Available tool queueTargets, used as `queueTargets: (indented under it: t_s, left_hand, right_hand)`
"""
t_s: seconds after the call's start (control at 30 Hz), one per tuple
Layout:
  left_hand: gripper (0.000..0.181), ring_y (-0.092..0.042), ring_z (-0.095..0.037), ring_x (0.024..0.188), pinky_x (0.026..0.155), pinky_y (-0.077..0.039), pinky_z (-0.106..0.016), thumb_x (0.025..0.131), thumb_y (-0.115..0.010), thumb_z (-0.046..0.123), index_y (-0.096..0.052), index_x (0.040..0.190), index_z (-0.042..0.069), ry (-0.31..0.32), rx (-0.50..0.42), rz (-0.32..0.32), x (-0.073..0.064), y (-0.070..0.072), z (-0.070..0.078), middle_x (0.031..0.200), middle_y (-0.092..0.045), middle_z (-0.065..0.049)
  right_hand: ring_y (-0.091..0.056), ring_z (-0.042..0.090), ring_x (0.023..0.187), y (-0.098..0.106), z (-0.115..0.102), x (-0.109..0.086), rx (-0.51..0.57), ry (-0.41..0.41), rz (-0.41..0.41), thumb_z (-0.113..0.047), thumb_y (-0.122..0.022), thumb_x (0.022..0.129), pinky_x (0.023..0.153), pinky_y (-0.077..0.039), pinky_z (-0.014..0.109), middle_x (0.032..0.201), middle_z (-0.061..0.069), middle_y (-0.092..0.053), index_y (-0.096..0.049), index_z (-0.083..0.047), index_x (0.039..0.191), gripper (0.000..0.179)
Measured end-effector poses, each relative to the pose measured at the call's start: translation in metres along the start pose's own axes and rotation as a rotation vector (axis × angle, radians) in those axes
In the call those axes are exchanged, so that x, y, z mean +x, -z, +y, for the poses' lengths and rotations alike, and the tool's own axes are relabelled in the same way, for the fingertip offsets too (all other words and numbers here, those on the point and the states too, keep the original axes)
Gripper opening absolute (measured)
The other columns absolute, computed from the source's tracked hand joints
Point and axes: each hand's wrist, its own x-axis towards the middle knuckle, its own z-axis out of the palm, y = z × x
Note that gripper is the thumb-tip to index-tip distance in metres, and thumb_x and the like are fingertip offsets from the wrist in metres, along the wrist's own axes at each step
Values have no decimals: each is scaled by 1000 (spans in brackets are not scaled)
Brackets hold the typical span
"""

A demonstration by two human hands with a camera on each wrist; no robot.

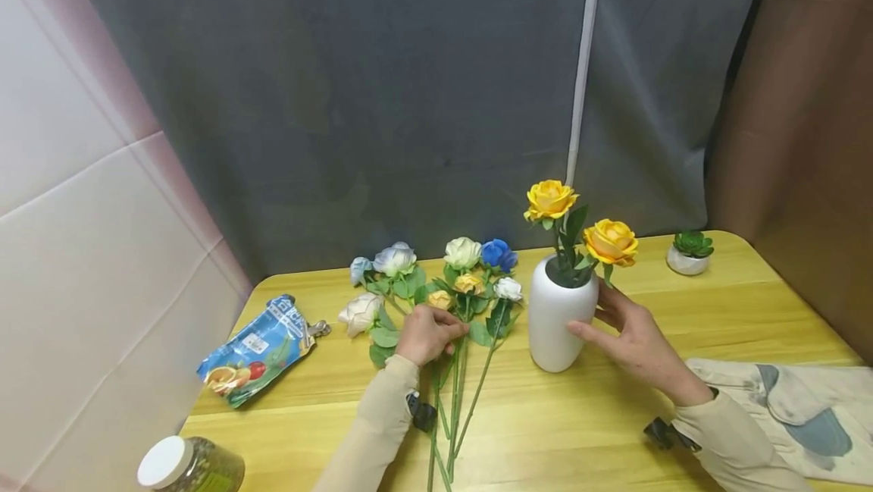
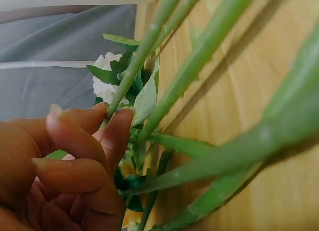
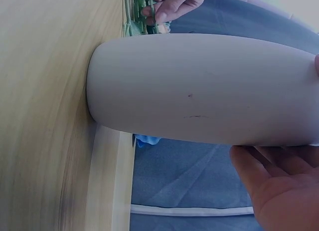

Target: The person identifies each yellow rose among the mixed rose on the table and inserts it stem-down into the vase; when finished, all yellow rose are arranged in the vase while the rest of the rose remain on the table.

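Note:
A white vase (image 1: 555,329) stands upright on the table, holding two yellow roses (image 1: 610,242). My right hand (image 1: 637,344) grips its side, thumb in front and fingers behind; the right wrist view shows fingers against the vase wall (image 3: 199,86). To the left, my left hand (image 1: 426,333) is over a spread of artificial roses. In the left wrist view, its thumb and finger pinch a green flower stem (image 2: 134,66); I cannot tell which bloom it carries. Around it lie a cream rose (image 1: 360,314), a blue rose (image 1: 499,255), a white rose (image 1: 508,289) and several others.
A blue snack bag (image 1: 262,352) with a metal clip lies at the left. Near the front left corner is a white-lidded jar (image 1: 198,465). A small potted succulent (image 1: 690,253) stands at the back right, and pale cloth gloves (image 1: 811,412) lie at the right edge.

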Motion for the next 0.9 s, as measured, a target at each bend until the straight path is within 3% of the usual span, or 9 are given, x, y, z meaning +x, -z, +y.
queueTargets:
  t_s: [0.2,0.37,0.53,0.67,0.73,0.9]
  left_hand:
    - [15,-62,-11,49,46,-48,-25,89,-82,20,-82,91,6,38,-100,-26,1,3,-3,75,-77,-10]
    - [12,-61,-12,59,53,-50,-25,87,-82,19,-83,90,8,42,-96,20,1,6,-2,85,-79,-8]
    - [13,-70,-20,86,75,-56,-34,87,-83,21,-83,91,9,-5,-83,73,-4,13,4,100,-79,-9]
    - [13,-74,-23,92,82,-59,-39,88,-82,21,-83,93,9,-66,-111,107,-9,20,14,99,-80,-8]
    - [14,-74,-21,86,78,-59,-37,88,-82,22,-83,93,9,-98,-121,132,-12,23,20,94,-80,-7]
    - [15,-71,-12,76,71,-57,-31,88,-82,26,-83,95,12,-185,-135,188,-21,31,37,87,-79,-4]
  right_hand:
    - [-50,40,138,0,-1,1,-5,11,7,-16,-71,99,100,-42,8,157,22,-45,-35,1,157,71]
    - [-49,41,139,1,-3,1,-9,-6,-1,-18,-70,99,100,-40,7,158,22,-43,-33,1,158,72]
    - [-50,42,138,1,-2,1,-16,-14,0,-19,-71,99,99,-40,6,157,23,-44,-33,1,157,72]
    - [-50,42,139,0,-3,0,-24,-26,-1,-20,-71,99,100,-40,7,157,23,-44,-33,1,157,73]
    - [-51,42,139,0,-3,0,-29,-34,-2,-21,-71,99,103,-44,12,158,23,-43,-33,1,157,73]
    - [-50,44,139,0,-5,0,-38,-41,-7,-21,-71,99,108,-45,42,158,24,-42,-33,1,158,73]
